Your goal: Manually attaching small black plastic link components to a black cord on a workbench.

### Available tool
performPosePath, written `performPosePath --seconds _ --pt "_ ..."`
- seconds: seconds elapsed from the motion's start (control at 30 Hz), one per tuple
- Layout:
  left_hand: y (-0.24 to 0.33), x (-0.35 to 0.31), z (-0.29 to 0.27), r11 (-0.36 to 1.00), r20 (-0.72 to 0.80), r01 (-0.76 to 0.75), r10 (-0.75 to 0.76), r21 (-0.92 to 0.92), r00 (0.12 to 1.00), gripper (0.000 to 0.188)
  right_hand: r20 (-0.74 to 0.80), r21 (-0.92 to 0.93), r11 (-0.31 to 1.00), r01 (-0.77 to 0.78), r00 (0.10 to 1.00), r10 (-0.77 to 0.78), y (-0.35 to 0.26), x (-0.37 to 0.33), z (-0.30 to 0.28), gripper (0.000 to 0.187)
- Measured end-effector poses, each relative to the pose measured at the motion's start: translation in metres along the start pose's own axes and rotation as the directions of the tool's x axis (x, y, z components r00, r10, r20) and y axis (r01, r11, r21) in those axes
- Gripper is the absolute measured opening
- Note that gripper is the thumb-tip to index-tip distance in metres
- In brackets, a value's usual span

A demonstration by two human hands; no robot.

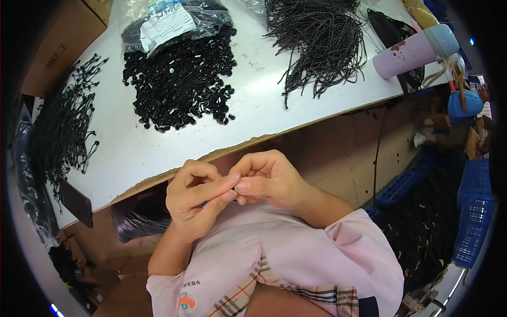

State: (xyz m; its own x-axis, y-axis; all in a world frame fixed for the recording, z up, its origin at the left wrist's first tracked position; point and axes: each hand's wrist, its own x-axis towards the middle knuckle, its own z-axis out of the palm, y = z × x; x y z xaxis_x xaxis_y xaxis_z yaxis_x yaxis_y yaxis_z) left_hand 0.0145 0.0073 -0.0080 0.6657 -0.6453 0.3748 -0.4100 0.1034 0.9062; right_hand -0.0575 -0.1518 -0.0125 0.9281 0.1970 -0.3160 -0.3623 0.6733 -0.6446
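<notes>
- Before the person's chest, just off the front edge of the white table [253, 100], the two bare hands meet at their fingertips.
- Left hand [194, 198]: thumb and forefinger are pinched on a small dark piece [235, 190]; the other fingers curl toward the palm.
- Right hand [272, 180]: thumb and forefinger close on the same piece from the other side, touching the left fingertips.
- Small dark piece: located between the two pinches and mostly covered by fingers; its exact shape cannot be told.
- Table, middle: a broad heap of small glossy black pieces [179, 79] lies beyond the hands. A clear plastic bag [208, 15] with a white paper label [168, 26] rests at its far side.
- Table, right: a bundle of dark cords [322, 45] hangs together loosely, its ends fanned toward the front edge. Near it, a lilac bottle [404, 54] with a grey-blue lid appears tilted by the lens.
- Table, left: looped black cords [66, 124] lie in a tangled row beside a cardboard box [60, 45]; a dark flat phone-like object [76, 203] lies at the near corner.
- Right margin, below table height: blue plastic crates [471, 211] stand beside a dark heap [422, 222].
</notes>
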Motion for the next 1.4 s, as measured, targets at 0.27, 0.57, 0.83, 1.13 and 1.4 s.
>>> performPosePath --seconds 0.27,0.57,0.83,1.13,1.4 --pt "0.001 -0.010 0.014 0.941 -0.450 -0.193 0.050 -0.277 0.891 0.015 0.109 -0.652 0.673 0.351 0.921 -0.375 0.007 0.004 -0.001 0.011" --pt "-0.005 -0.004 0.029 0.961 -0.167 0.185 -0.152 0.204 0.974 0.013 0.401 -0.891 -0.035 0.453 0.749 -0.528 0.019 0.002 0.005 0.013" --pt "-0.005 -0.002 0.024 0.902 -0.127 0.385 -0.413 -0.197 0.902 0.015 -0.036 -0.255 0.945 0.205 0.975 -0.221 0.006 -0.001 -0.001 0.015" --pt "0.006 0.003 0.020 0.754 0.102 0.517 -0.524 -0.405 0.845 0.046 0.117 -0.389 0.894 0.223 0.974 -0.192 -0.007 -0.006 -0.008 0.021" --pt "0.002 -0.011 0.013 0.908 0.103 0.412 -0.403 -0.079 0.909 0.026 0.272 -0.661 0.559 0.501 0.854 -0.445 -0.006 -0.006 -0.009 0.008"
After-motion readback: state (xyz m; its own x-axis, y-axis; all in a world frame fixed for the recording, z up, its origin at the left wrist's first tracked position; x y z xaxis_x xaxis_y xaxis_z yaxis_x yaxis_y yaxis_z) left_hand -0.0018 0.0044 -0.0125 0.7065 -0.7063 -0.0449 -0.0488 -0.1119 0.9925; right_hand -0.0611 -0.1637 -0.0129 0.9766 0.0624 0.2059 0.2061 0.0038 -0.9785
